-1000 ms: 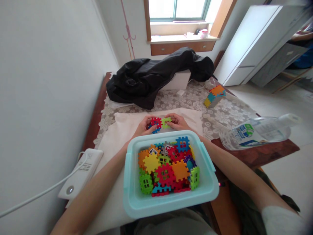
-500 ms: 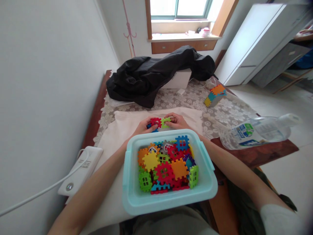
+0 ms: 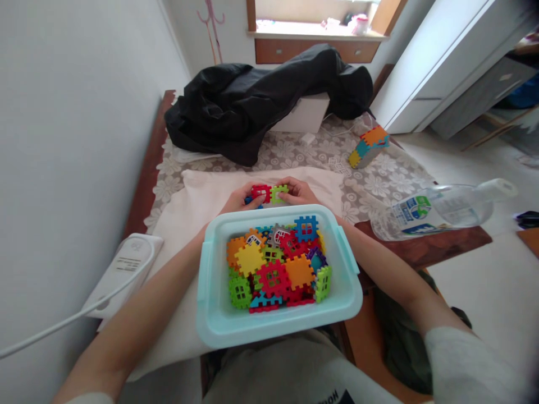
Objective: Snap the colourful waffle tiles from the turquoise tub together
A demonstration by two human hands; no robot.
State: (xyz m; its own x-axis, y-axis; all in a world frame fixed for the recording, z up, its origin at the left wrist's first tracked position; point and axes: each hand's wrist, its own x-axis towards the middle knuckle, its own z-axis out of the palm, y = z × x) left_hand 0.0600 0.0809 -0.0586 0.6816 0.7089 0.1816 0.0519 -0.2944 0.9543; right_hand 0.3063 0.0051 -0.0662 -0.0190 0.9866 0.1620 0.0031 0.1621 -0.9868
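Head view, materials: red toothed plastic tile (image 3: 260,192) and lime-green toothed plastic tile (image 3: 278,193), both flat squares with notched edges and window cut-outs, set edge to edge; a blue piece shows just beneath the red one.
Head view, where the tiles are: held low over the cream cloth (image 3: 197,193) on the bench, just beyond the far rim of the pale turquoise plastic tub (image 3: 208,264).
Tub: smooth, rounded corners, heaped with glossy notched tiles in many colours.
Bench cover: grey lace-patterned cloth with white flowers (image 3: 391,188).
Other things: crumpled black jacket (image 3: 252,109) at the far end; a small block built of coloured tiles (image 3: 368,146); a clear plastic bottle lying on its side (image 3: 438,209); a white power strip with cable (image 3: 122,269).
Left hand (image 3: 238,197): forearm reaching past the tub, grip pinching the red tile.
Right hand (image 3: 300,192): knuckles up, grip pinching the green tile.
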